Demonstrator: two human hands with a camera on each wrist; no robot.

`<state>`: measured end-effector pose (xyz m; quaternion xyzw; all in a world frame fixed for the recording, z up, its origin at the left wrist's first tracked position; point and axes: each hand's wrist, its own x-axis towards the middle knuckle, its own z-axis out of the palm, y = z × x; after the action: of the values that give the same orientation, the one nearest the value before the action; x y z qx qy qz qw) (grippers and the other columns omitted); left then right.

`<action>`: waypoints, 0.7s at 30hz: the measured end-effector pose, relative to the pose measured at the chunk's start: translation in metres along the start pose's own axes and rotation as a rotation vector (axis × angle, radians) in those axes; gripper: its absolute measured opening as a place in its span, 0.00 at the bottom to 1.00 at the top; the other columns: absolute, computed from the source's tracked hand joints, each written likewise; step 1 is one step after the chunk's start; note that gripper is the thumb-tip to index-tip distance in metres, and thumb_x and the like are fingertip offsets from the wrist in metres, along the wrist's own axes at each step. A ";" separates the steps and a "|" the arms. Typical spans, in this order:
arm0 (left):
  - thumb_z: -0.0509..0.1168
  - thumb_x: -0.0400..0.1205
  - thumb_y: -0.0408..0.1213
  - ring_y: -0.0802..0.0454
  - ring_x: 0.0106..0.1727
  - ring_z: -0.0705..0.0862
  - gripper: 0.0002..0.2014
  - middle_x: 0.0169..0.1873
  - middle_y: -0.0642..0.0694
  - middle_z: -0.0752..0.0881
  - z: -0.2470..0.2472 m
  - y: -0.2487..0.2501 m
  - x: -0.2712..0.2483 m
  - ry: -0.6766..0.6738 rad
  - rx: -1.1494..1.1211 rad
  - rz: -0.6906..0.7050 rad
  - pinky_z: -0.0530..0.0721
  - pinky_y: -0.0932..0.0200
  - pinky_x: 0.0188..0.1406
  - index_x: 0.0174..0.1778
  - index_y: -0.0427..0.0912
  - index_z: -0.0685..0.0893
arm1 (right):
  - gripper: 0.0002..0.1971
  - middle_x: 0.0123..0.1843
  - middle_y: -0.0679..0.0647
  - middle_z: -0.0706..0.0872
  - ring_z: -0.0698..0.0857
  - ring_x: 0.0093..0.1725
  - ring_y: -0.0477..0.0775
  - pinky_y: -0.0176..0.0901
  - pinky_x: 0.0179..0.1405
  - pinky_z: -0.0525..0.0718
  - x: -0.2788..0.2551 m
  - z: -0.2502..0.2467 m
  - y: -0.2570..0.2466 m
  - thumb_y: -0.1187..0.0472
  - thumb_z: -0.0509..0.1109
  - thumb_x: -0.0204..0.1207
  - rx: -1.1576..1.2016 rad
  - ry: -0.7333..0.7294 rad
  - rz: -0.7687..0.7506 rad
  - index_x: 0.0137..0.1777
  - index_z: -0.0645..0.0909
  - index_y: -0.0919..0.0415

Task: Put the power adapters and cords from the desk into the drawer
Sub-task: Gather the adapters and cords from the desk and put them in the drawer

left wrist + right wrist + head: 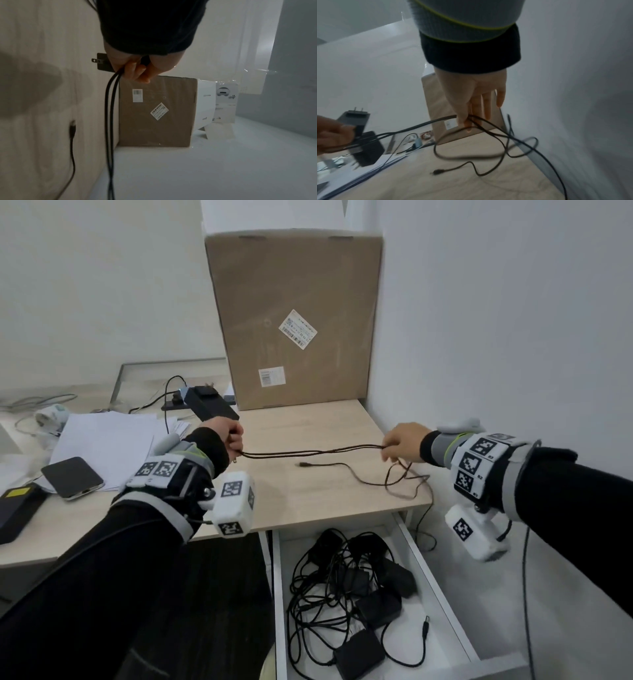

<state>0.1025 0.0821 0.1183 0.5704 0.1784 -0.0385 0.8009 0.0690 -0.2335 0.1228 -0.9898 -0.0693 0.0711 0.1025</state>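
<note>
Below the table edge the open drawer already held several black adapters and tangled cords. Above it, the left hand gripped a black power adapter together with folded strands of its cord, while the right hand pinched the far loop, fingers otherwise loosely extended. Folding well probably meant gathering the slack plug end off the table, keeping loops even, then lowering the bundle into the drawer.

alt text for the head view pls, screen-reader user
Left hand grips a black power adapter while the right hand pinches its doubled cord stretched above the desk. Below, an open drawer holds tangled adapters and cords.
</note>
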 end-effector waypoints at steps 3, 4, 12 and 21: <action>0.51 0.85 0.30 0.62 0.06 0.64 0.12 0.28 0.43 0.80 0.001 -0.008 -0.006 -0.001 0.077 -0.022 0.58 0.71 0.08 0.35 0.40 0.66 | 0.15 0.38 0.53 0.82 0.81 0.46 0.55 0.39 0.40 0.69 -0.001 -0.020 -0.004 0.53 0.65 0.80 -0.119 0.114 0.066 0.48 0.91 0.60; 0.53 0.85 0.29 0.62 0.06 0.66 0.08 0.38 0.39 0.81 0.004 -0.010 -0.008 -0.002 0.089 -0.019 0.59 0.71 0.08 0.40 0.38 0.69 | 0.15 0.35 0.53 0.82 0.81 0.43 0.54 0.40 0.35 0.69 -0.003 -0.026 -0.011 0.53 0.65 0.80 -0.086 0.160 0.072 0.47 0.91 0.60; 0.73 0.67 0.58 0.59 0.28 0.78 0.38 0.61 0.40 0.76 0.056 -0.023 -0.044 -0.359 0.071 0.089 0.66 0.68 0.16 0.71 0.47 0.71 | 0.14 0.34 0.60 0.83 0.86 0.18 0.43 0.28 0.26 0.87 0.002 -0.063 -0.089 0.68 0.63 0.83 0.970 0.085 -0.091 0.34 0.79 0.69; 0.69 0.74 0.26 0.61 0.21 0.74 0.19 0.34 0.49 0.77 0.084 -0.031 -0.058 -0.551 0.221 0.255 0.65 0.72 0.11 0.53 0.48 0.70 | 0.14 0.35 0.60 0.82 0.85 0.20 0.45 0.32 0.28 0.86 -0.003 -0.055 -0.127 0.70 0.57 0.84 1.131 -0.096 -0.220 0.38 0.79 0.68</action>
<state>0.0608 -0.0143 0.1334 0.6399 -0.1232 -0.1097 0.7505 0.0593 -0.1216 0.2035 -0.7637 -0.1277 0.1307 0.6191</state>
